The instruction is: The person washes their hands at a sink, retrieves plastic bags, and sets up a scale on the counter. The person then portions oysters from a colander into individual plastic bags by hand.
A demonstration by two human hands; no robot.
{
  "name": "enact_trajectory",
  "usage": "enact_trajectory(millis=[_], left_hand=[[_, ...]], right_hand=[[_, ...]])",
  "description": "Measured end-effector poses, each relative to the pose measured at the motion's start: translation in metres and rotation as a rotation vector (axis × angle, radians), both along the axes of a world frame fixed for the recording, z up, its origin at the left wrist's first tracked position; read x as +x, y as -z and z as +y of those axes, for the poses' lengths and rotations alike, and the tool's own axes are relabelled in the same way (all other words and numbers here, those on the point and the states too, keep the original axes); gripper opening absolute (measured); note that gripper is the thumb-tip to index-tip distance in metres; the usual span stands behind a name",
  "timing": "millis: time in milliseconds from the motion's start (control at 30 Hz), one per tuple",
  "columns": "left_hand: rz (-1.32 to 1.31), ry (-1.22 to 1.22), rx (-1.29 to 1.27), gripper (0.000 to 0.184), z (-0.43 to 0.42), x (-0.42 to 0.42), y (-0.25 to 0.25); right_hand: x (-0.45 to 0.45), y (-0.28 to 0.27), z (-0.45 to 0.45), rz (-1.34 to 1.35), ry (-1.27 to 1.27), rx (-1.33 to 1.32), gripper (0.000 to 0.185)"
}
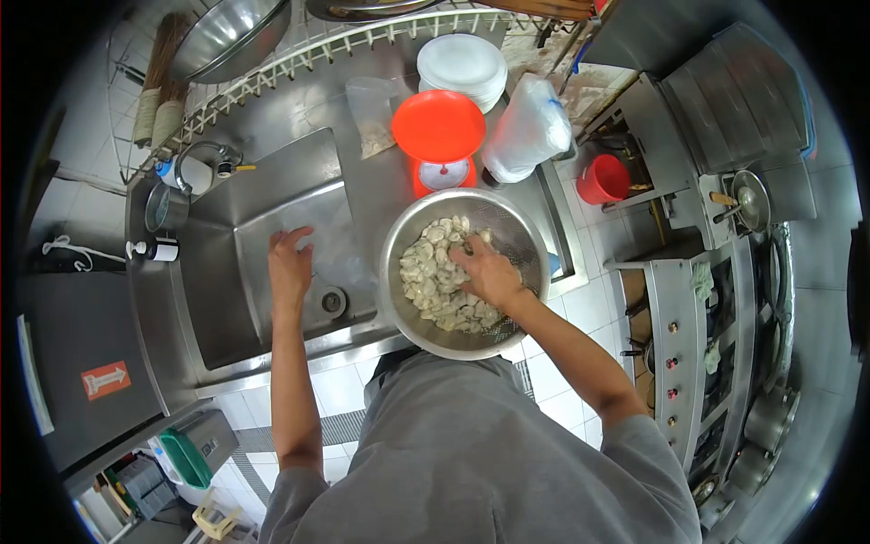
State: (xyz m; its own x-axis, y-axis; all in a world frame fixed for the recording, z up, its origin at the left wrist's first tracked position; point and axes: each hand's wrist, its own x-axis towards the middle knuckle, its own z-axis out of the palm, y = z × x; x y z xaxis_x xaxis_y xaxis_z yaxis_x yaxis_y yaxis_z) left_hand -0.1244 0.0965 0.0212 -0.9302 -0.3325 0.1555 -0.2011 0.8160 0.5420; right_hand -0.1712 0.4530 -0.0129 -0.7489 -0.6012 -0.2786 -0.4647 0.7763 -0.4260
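Observation:
A perforated steel colander (pixel 399 317) sits at the counter's front edge, right of the sink. In it lies a heap of wet, pale grey-white pieces (pixel 426 281) that look like shucked oysters. My right hand (pixel 492 275) reaches into the colander from the right, its bent fingers apart on the pieces; some fingertips are hidden. My left hand (pixel 290 263) hovers over the steel sink (pixel 245 299) with nothing in it, fingers loosely curved and apart. Just behind the colander stands an orange kitchen scale (pixel 439 127) with a round dial.
White plates (pixel 462 65) are stacked behind the scale, between a clear bag (pixel 372 113) and a roll of plastic bags (pixel 530 131). A faucet (pixel 190 163) and small pot (pixel 167 208) stand at the sink's left corner. A red bucket (pixel 604 179) and stove (pixel 698 354) are at right.

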Motion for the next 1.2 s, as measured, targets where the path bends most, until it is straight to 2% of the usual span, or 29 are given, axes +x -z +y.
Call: enact_trajectory(millis=[67, 133, 167, 233, 267, 300, 333, 400, 433, 500, 533, 600, 733, 833, 967, 1000, 1067, 1100, 1200], left_hand=[[-0.05, -0.038, 0.011, 0.032, -0.012, 0.012, 0.004], [-0.105, -0.081, 0.019, 0.032, -0.028, 0.029, 0.011], [-0.173, -0.149, 0.067, 0.033, -0.039, 0.036, 0.016], [-0.246, -0.219, 0.118, 0.034, -0.052, 0.052, 0.027], [-0.263, -0.134, -0.02, 0.034, -0.056, 0.06, 0.032], [-0.278, -0.048, -0.158, 0.034, -0.061, 0.066, 0.039], [-0.283, -0.051, -0.152, 0.034, -0.075, 0.072, 0.052], [-0.191, 0.086, -0.301, 0.04, -0.103, 0.081, 0.073], [-0.188, 0.092, -0.303, 0.04, -0.1, 0.074, 0.06], [0.074, 0.008, -0.426, 0.048, -0.097, 0.058, 0.021], [0.07, 0.011, -0.424, 0.048, -0.079, 0.051, -0.007], [0.0, 0.003, -0.033, 0.055, -0.025, 0.028, -0.06], [0.038, 0.298, 0.053, 0.061, 0.037, -0.012, -0.086], [0.118, 0.42, -0.076, 0.065, 0.069, -0.046, -0.075], [0.009, 0.584, 0.156, 0.068, 0.106, -0.072, -0.075], [-0.026, 0.637, 0.226, 0.069, 0.113, -0.075, -0.075], [-0.061, 0.646, 0.283, 0.07, 0.124, -0.077, -0.084], [-0.102, 0.647, 0.342, 0.071, 0.126, -0.076, -0.089], [-0.176, 0.634, 0.435, 0.074, 0.124, -0.077, -0.102]], right_hand=[[-0.004, 0.004, 0.004, -0.019, -0.034, 0.024, 0.075], [-0.008, 0.012, 0.012, 0.025, 0.09, -0.308, 0.057], [-0.012, 0.011, 0.016, 0.024, 0.08, -0.31, 0.057], [-0.019, -0.005, 0.022, -0.494, 0.429, -0.486, 0.041], [-0.02, -0.009, 0.025, -0.495, 0.427, -0.484, 0.041], [-0.02, -0.013, 0.027, -0.613, 0.505, -0.642, 0.038], [-0.02, -0.014, 0.031, -0.732, 0.583, -0.797, 0.036], [-0.022, -0.015, 0.035, -0.819, 0.625, -0.866, 0.031], [-0.023, -0.023, 0.036, -0.862, 0.67, -0.88, 0.03], [-0.026, -0.024, 0.038, -0.901, 0.721, -0.898, 0.029], [-0.027, -0.015, 0.041, -0.88, 0.69, -0.916, 0.029], [-0.029, -0.016, 0.041, -0.854, 0.649, -0.937, 0.029], [-0.032, -0.044, 0.033, -0.93, 0.664, -0.986, 0.031], [-0.036, -0.07, 0.026, -1.014, 0.647, -1.056, 0.04], [-0.045, -0.123, 0.006, -1.191, 0.548, -1.232, 0.053], [-0.047, -0.132, -0.003, -1.185, 0.547, -1.234, 0.053], [-0.051, -0.146, -0.027, -1.169, 0.554, -1.546, 0.039], [-0.057, -0.149, -0.034, -1.239, 0.472, -1.586, 0.038], [-0.062, -0.134, -0.062, -1.169, 0.527, -1.608, 0.039]])
